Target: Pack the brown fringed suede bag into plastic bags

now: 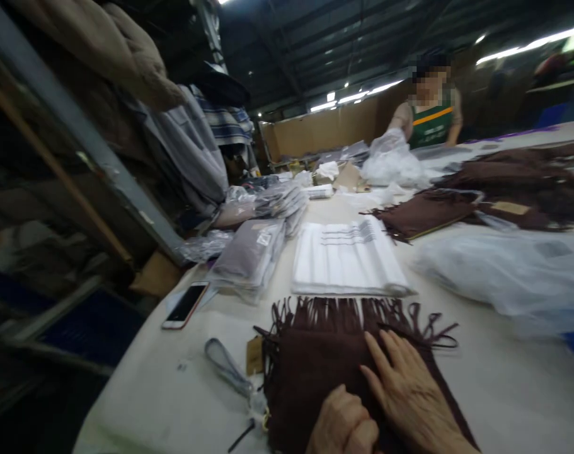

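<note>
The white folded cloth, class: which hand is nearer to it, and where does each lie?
Right. The right hand lies spread on the brown fringed cloth, pointing toward the white folded cloth. The left hand is curled farther back on the brown fringed cloth.

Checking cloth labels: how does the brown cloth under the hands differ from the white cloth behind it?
Colour: the brown cloth is plain and dark; the white cloth has grey lines.
Edge: the brown cloth has fringe along its far edge; no fringe shows on the white cloth.
Contact: both hands are on the brown cloth; neither touches the white cloth.
Shared: both lie flat on the table.
</note>
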The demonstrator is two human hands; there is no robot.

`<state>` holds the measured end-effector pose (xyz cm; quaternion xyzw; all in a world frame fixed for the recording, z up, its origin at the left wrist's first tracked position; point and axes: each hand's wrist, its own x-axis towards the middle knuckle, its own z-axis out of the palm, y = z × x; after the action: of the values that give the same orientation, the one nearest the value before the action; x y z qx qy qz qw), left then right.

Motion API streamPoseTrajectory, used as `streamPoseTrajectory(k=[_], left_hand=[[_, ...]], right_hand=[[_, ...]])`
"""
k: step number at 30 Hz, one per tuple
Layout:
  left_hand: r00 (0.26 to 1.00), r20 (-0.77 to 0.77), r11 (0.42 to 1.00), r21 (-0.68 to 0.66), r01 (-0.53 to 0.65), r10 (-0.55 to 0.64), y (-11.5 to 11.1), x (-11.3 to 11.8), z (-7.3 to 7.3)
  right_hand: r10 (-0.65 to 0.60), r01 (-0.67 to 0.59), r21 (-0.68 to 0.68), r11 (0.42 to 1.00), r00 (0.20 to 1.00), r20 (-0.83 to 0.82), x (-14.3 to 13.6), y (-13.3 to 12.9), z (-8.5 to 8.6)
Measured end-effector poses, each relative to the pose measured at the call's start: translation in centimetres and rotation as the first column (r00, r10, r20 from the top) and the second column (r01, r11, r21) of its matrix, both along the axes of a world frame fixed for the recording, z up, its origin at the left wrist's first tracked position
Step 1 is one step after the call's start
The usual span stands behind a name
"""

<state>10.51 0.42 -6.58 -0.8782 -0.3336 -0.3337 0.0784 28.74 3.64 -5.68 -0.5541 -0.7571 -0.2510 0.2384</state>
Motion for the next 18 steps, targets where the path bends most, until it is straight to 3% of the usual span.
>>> streamPoseTrajectory(k=[2, 4, 6, 8, 11, 18], left_hand=[[0.984, 0.051, 0.985, -0.026, -0.169, 0.17, 2.2, -4.0, 2.4], [0.947, -0.003, 0.945, -0.053, -0.322, 0.322, 4.3, -8.7, 4.3], [0.937, -0.05, 0.935, -0.063, -0.349, 0.347, 5.8, -12.9, 5.0], [0.949, -0.125, 0.949, -0.089, -0.302, 0.29, 6.3, -15.7, 5.0], [0.951, -0.229, 0.96, -0.14, -0.242, 0.206, 5.8, -16.8, 4.5], [0.888, -0.448, 0.927, -0.28, -0.248, 0.102, 6.7, -15.0, 5.6]], right_hand=[[0.033, -0.033, 0.039, 0.999, 0.999, 0.009, 0.3, 0.4, -0.6], [0.057, -0.058, 0.05, 0.997, 0.998, 0.01, 0.5, 0.5, -0.8], [0.066, -0.067, 0.056, 0.996, 0.998, 0.018, 0.6, 0.5, -0.8], [0.08, -0.082, 0.051, 0.995, 0.996, 0.034, 0.7, 0.4, -0.8], [0.093, -0.095, 0.048, 0.994, 0.995, 0.038, 0.7, 0.4, -1.0], [0.081, -0.08, 0.023, 0.996, 0.997, -0.004, 0.7, 0.4, -1.0]])
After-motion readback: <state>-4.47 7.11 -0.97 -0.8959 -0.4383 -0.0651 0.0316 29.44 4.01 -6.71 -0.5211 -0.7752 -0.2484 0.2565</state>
